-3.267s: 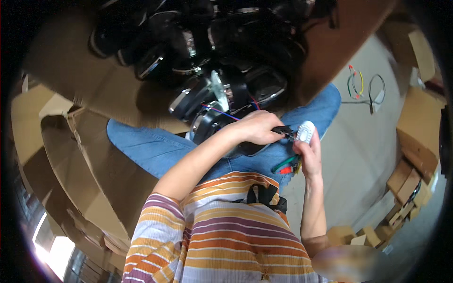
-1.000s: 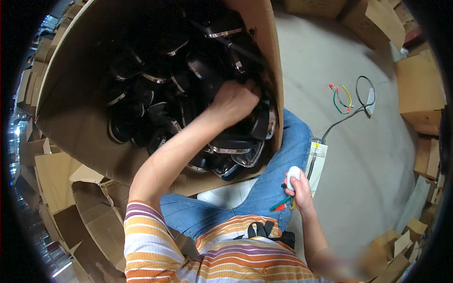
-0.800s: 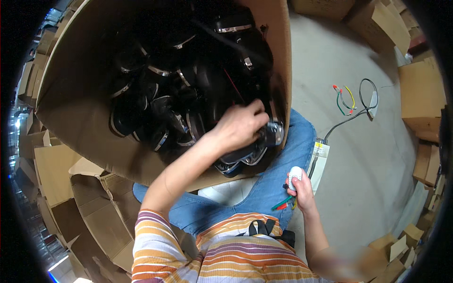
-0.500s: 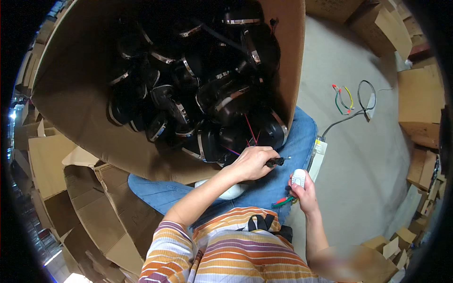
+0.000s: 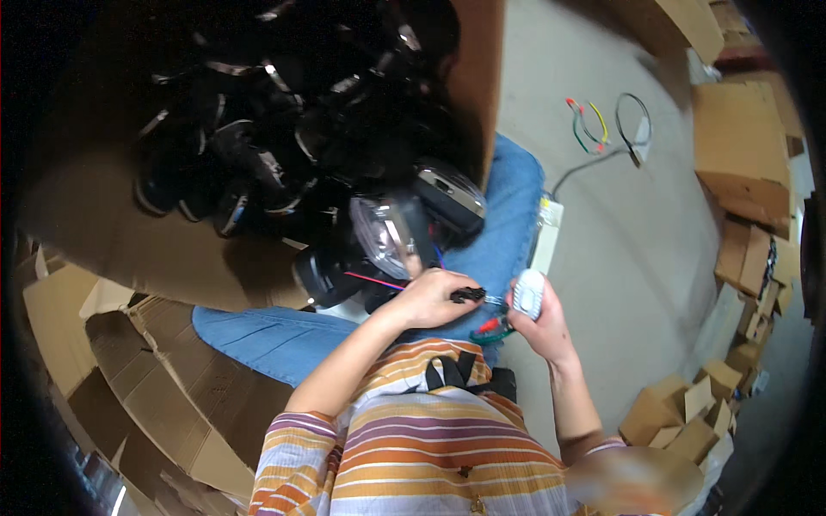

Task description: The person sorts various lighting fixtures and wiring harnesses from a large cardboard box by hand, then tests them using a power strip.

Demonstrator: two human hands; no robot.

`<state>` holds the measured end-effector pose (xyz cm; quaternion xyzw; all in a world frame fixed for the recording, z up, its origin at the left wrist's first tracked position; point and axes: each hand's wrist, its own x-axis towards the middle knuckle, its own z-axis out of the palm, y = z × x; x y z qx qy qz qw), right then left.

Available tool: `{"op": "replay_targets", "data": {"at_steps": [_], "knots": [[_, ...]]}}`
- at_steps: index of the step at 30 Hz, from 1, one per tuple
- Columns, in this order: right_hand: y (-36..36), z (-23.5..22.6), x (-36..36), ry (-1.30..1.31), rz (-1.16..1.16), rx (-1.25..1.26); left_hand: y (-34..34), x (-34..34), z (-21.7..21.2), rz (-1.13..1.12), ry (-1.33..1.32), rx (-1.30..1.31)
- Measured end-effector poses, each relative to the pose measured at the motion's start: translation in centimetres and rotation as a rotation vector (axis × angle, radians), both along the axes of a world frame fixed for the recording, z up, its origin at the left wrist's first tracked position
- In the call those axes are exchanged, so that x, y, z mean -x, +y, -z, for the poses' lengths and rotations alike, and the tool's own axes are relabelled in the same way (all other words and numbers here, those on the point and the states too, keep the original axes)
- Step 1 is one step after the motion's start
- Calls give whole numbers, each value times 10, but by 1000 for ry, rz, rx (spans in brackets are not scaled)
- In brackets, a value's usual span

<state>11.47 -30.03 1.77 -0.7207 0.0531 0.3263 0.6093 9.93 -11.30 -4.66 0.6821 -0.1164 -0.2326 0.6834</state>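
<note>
My left hand (image 5: 430,301) is closed round a small black wire connector (image 5: 469,295), with shiny metal ends showing at its right tip. A thin red wire (image 5: 374,279) runs from beside this hand toward the black lamp-like units. Just above it, a round unit with a clear lens (image 5: 387,232) lies blurred at the carton's near side, and another black unit with a clear cover (image 5: 452,202) sits to its right. My right hand (image 5: 546,328) grips a small white-and-grey handheld device (image 5: 527,294). Beneath its fingers hang green and red leads (image 5: 490,331), close to the connector.
A large carton (image 5: 258,279) full of black units with silver trim (image 5: 267,168) stands ahead of me. On the grey floor at right lie coloured leads (image 5: 594,129), a black cable (image 5: 632,107) and a white power strip (image 5: 548,236). Cardboard boxes (image 5: 740,142) line the sides.
The view has shifted, so the scene sits further left. Clear-covered units now show near my left hand. My right hand with the device has come closer to the connector.
</note>
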Motion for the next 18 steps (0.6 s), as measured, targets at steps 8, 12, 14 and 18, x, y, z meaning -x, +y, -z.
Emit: {"op": "replay_targets", "data": {"at_steps": [8, 12, 14, 18], "knots": [[-3, -4, -6, 93, -20, -62, 3, -2, -9, -13, 47, -4], [-2, -2, -3, 30, -68, -19, 4, 1, -10, -20, 47, -2], [-2, 0, -2, -6, -79, 2, 4, 0, -10, 6, 81, -2], [-2, -1, -3, 2, -91, 30, 5, -2, -10, 30, 64, -13]]}}
